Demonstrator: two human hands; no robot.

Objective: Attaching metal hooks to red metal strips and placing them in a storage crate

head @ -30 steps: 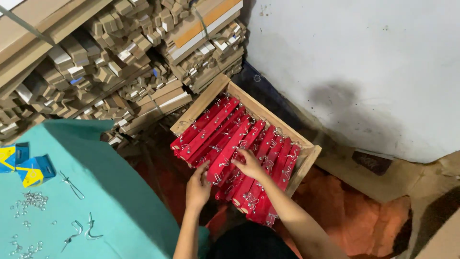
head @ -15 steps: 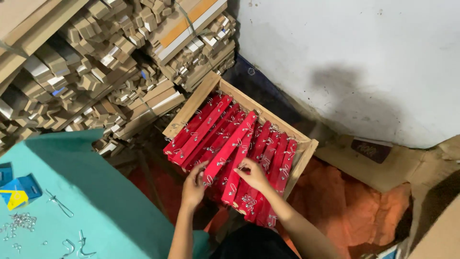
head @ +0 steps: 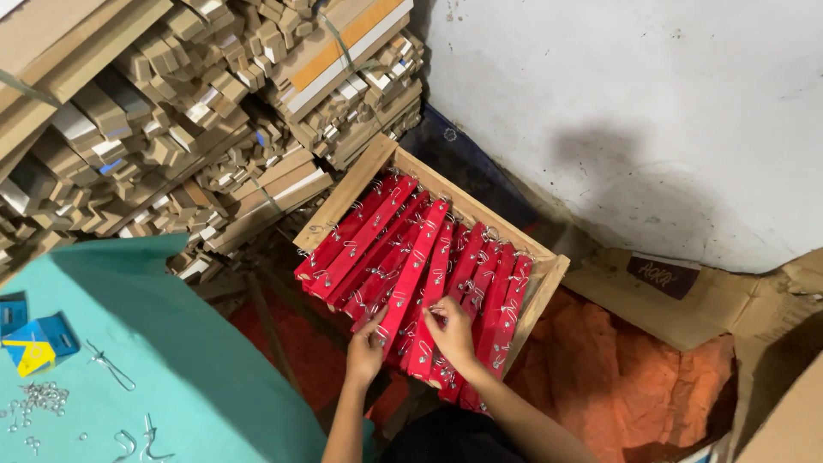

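Observation:
A wooden crate (head: 549, 279) on the floor holds several long red bars (head: 377, 227) fitted with small metal hooks. My left hand (head: 367, 351) grips the near end of one long red bar (head: 413, 270) that lies across the stack. My right hand (head: 452, 333) rests beside it on the neighbouring red bars, fingers curled over their ends. Both forearms reach in from the bottom of the view.
Bundled wooden strips (head: 171, 129) are stacked high at the left and back. A teal table (head: 146, 343) at lower left carries metal hooks (head: 110, 367), small rings (head: 43, 399) and a blue-and-yellow box (head: 34, 339). A white wall (head: 643, 103), cardboard (head: 660, 300) and orange sheeting (head: 617, 386) lie right.
The view shifted slightly. My hands slid toward the near ends of the red bars and the left hand closed on one bar's end.

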